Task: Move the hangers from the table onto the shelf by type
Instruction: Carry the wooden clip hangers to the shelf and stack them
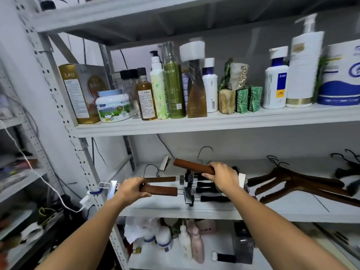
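Both my hands are at the middle shelf (175,211) of a white rack. My left hand (131,189) grips a wooden clip hanger (158,190) with metal clamps, held level over the shelf's front left. My right hand (222,175) grips another wooden clip hanger (191,166), tilted with its left clamp raised. Between them lie more clip hangers with black grips (206,189) and metal hooks. Dark brown wooden coat hangers (298,182) lie in a pile on the shelf's right part. Black hangers (348,168) rest at the far right.
The shelf above (214,121) carries bottles, a jar, a box and soap bars. The lower shelf (175,258) holds bottles and a plastic bag. A perforated upright post (64,121) stands left, with a white cable (48,184) and cluttered shelves beyond it.
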